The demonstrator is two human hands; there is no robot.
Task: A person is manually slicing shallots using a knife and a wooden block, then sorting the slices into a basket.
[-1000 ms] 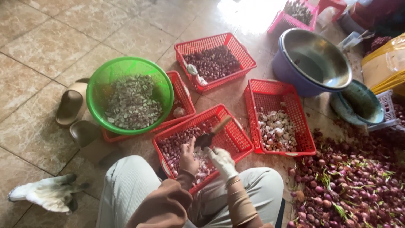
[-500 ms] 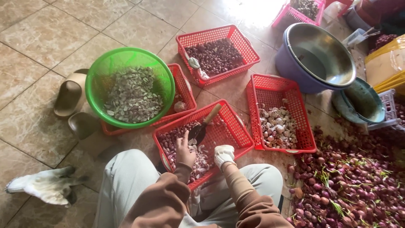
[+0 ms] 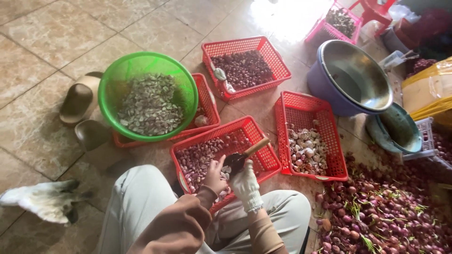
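Since a moment ago the two hands have been drawn together over the near red basket [image 3: 263, 162]: the bare left hand [image 3: 214, 176] is closed on a small bulb, and the gloved right hand [image 3: 245, 181] is clamped on a knife [image 3: 245, 155] laid against it, so peeling seems under way. Right of that basket a second red basket [image 3: 329, 101] of pale peeled bulbs is seen, and a heap of purple shallots [image 3: 386, 211] beyond the knee. Behind it a green basket [image 3: 186, 77] of peelings is set, with a steel bowl [image 3: 358, 75] farther right. Nothing is crowding the hands.
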